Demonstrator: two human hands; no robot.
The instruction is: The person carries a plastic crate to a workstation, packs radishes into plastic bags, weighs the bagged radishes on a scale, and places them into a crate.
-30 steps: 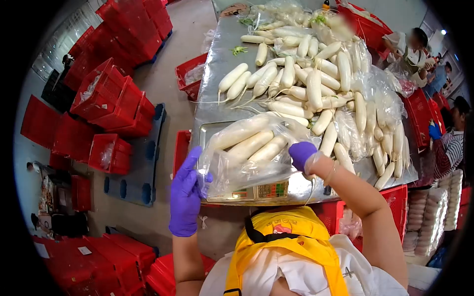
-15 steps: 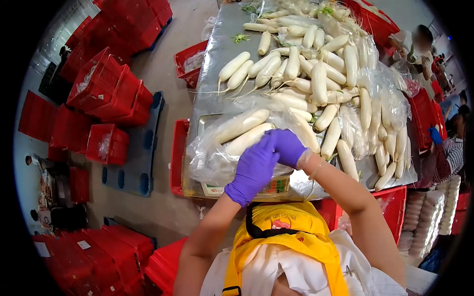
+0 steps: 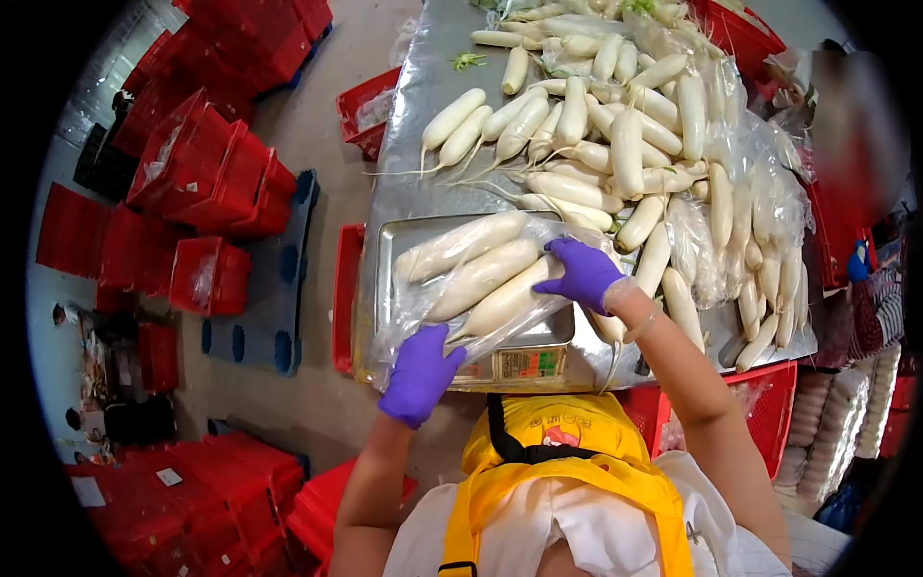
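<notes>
Three white radishes lie side by side in a clear plastic bag [image 3: 486, 272], over the metal tray [image 3: 386, 252] of a weighing scale [image 3: 531, 363]. My left hand [image 3: 421, 373], in a purple glove, is closed on the bag's near left end. At the bag's right end, my right hand [image 3: 583, 274], gloved the same way, grips the plastic over the tip of one radish. Right behind the tray, loose white radishes [image 3: 627, 154] are heaped on the metal table [image 3: 409, 154], some with long thin roots.
More radishes in clear bags [image 3: 760, 212] lie along the table's right side. Red crates [image 3: 370, 111] stand beside and below the table. Stacked red crates [image 3: 192, 163] and a blue pallet [image 3: 288, 279] are on the floor at left. A blurred person [image 3: 856, 144] is at right.
My hands were together over the bag's right part; now they are apart, the left one moved left and nearer. The bag has flattened over the radishes, and three show in it.
</notes>
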